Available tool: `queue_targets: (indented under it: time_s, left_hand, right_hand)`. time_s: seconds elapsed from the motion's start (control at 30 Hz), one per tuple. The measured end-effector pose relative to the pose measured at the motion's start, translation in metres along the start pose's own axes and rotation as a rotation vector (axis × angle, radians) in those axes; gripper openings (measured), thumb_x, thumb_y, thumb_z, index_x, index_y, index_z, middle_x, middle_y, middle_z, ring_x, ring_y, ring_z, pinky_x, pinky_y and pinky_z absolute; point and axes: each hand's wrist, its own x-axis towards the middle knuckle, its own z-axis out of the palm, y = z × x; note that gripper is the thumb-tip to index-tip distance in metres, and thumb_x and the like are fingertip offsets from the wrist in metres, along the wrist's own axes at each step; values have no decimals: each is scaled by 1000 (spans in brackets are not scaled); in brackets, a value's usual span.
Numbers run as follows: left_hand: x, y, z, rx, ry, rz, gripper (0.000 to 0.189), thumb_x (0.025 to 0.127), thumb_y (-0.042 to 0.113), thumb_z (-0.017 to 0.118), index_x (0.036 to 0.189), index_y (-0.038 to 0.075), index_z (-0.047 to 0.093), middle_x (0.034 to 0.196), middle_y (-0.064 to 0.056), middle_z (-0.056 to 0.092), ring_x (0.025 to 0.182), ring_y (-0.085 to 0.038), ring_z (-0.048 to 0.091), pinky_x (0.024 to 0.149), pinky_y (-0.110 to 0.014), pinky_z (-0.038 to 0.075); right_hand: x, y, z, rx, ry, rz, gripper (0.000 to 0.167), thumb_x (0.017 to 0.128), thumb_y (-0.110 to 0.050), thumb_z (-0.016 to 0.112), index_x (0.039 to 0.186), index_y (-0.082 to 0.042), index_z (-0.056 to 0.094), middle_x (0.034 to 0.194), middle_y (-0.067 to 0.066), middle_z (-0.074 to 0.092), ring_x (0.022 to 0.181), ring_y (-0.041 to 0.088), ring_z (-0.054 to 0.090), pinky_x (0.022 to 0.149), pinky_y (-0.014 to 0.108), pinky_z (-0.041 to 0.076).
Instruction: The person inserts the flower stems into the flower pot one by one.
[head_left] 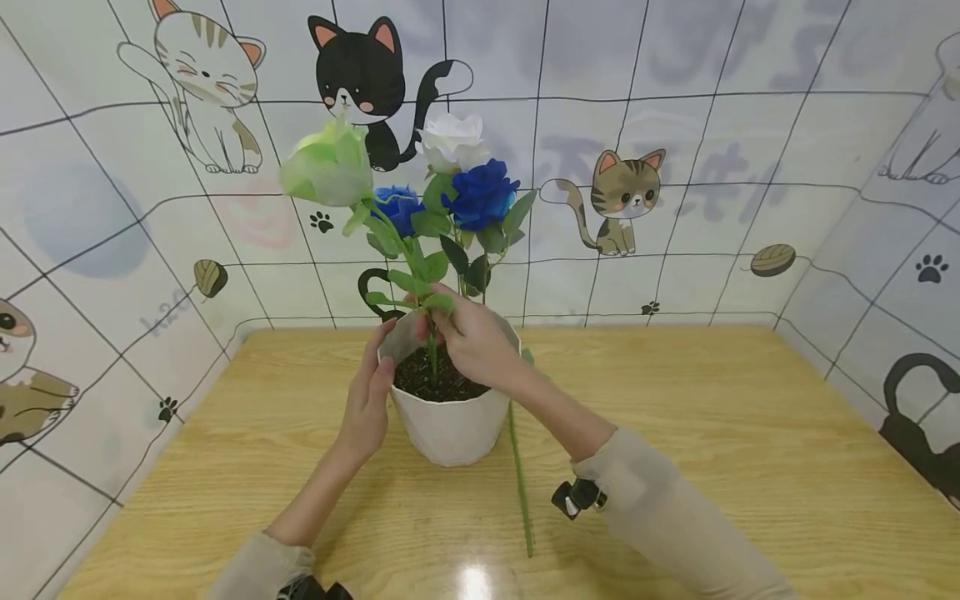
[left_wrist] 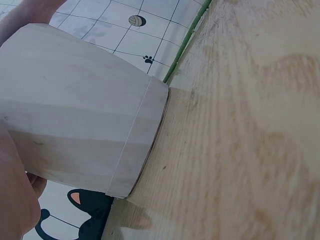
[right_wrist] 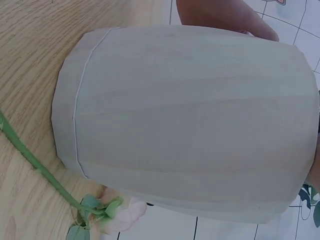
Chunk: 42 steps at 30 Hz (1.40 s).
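A white flowerpot (head_left: pixel 450 429) with dark soil (head_left: pixel 427 379) stands upright on the table. My left hand (head_left: pixel 367 396) rests against its left side near the rim, fingers fairly straight. Above the soil, my right hand (head_left: pixel 476 333) pinches the leafy green stem of a pale green and white artificial rose (head_left: pixel 330 162). That stem runs down to the soil. A white rose (head_left: pixel 453 142) and two blue roses, one larger (head_left: pixel 483 193) and one smaller (head_left: pixel 397 210), rise from the pot; their stem bases are hidden.
A pink rose (right_wrist: pixel 129 216) lies on the table (head_left: pixel 675 417) to the right of the pot, its long green stem (head_left: pixel 519 483) reaching toward the front. Behind the table stands a backdrop (head_left: pixel 487 50) with cat drawings and grid lines.
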Motion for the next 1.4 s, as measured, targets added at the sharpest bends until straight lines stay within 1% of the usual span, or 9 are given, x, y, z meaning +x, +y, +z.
queue_targets:
  time_s: [0.23, 0.47, 0.6, 0.77, 0.8, 0.9, 1.1, 1.23, 1.4]
  left_hand:
    - [0, 0, 0, 5, -2, -2, 48, 110, 18, 28, 157, 11, 33, 160, -11, 36, 147, -28, 29, 116, -55, 22]
    - [0, -1, 0, 6, -10, 2, 48, 111, 17, 27, 158, 11, 31, 160, -11, 35, 146, -29, 30, 114, -57, 23]
    - [1, -1, 0, 7, -11, 6, 48, 110, 17, 27, 157, 10, 32, 160, -12, 34, 146, -29, 29, 114, -58, 23]
    - [1, -1, 0, 26, -4, -13, 49, 109, 19, 27, 157, 11, 32, 149, -20, 45, 134, -28, 40, 110, -56, 28]
    - [1, -1, 0, 30, -3, -20, 48, 109, 20, 28, 157, 11, 33, 137, -23, 53, 129, -29, 42, 107, -54, 30]
    - [1, 0, 0, 40, -1, -29, 48, 109, 21, 29, 157, 11, 33, 136, -25, 52, 127, -30, 42, 106, -55, 30]
    - [1, -1, 1, 47, 5, -17, 50, 108, 25, 29, 156, 11, 34, 157, -17, 38, 141, -30, 36, 111, -58, 27]
    - [0, 1, 1, 46, 5, -21, 50, 109, 27, 29, 157, 13, 34, 158, -16, 38, 142, -30, 34, 112, -59, 26]
    - [0, 2, 1, 34, 7, -30, 49, 110, 24, 30, 157, 14, 34, 158, -13, 37, 144, -28, 33, 115, -51, 25]
  right_hand:
    - [-1, -1, 1, -141, -9, -17, 16, 101, -16, 60, 111, -7, 70, 86, 0, 66, 69, 10, 56, 66, 25, 47]
    - [1, 0, 4, -218, -9, -90, 23, 103, -22, 60, 84, -9, 64, 60, -3, 45, 53, 11, 42, 56, 25, 36]
    - [2, -1, 4, -232, -32, -62, 23, 105, -23, 56, 88, -9, 63, 59, -3, 46, 52, 11, 42, 55, 25, 36]
    - [6, -1, 3, -289, -89, -20, 28, 108, -26, 49, 109, -4, 65, 64, -2, 55, 54, 11, 50, 61, 26, 44]
    - [7, 0, 3, -301, -101, -23, 28, 108, -26, 48, 108, -3, 65, 66, -1, 57, 55, 10, 51, 62, 26, 44]
    - [9, 1, 2, -337, -120, -51, 31, 109, -23, 44, 94, -6, 65, 70, -1, 59, 54, 10, 49, 64, 26, 45]
    - [8, 4, 1, -423, -118, -108, 36, 110, -17, 41, 82, -9, 63, 70, 0, 64, 54, 10, 48, 63, 27, 47]
    - [6, 5, 2, -411, -139, -72, 40, 111, -19, 37, 80, -11, 62, 67, -4, 62, 54, 5, 53, 62, 24, 46]
    - [6, 6, 3, -247, -164, 22, 42, 111, -20, 38, 78, -8, 61, 66, -4, 63, 54, 10, 61, 57, 22, 49]
